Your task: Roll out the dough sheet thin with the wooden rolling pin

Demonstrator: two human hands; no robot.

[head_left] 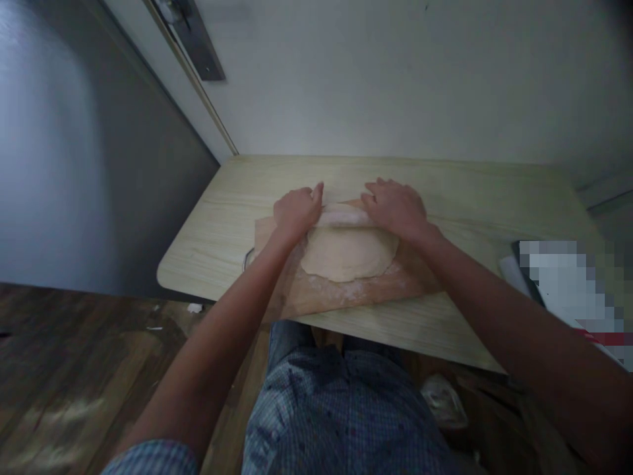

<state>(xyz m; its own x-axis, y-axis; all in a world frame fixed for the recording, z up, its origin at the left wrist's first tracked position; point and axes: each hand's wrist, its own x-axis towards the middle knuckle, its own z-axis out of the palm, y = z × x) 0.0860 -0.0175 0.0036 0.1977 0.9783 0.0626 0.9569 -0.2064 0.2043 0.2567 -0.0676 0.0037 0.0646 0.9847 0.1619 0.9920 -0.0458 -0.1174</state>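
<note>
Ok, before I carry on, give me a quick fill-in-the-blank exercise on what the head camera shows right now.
1. The left hand and the right hand are both on the pale, rod-shaped ____.
2. The flattened dough lies directly on a thin wooden ____, which rests on the table.
3. Of the dough's near and far edges, the hands are closer to the ____ one.
4. The checked sleeve in view is on the person's ____ arm.

Missing words: rolling pin; board; far; left.

My shirt [341, 409], at 6 o'clock: blue check, dark-speckled. My sleeve [153, 458], at 7 o'clock: blue-and-white check. My trousers [289, 335]: dark blue.
</note>
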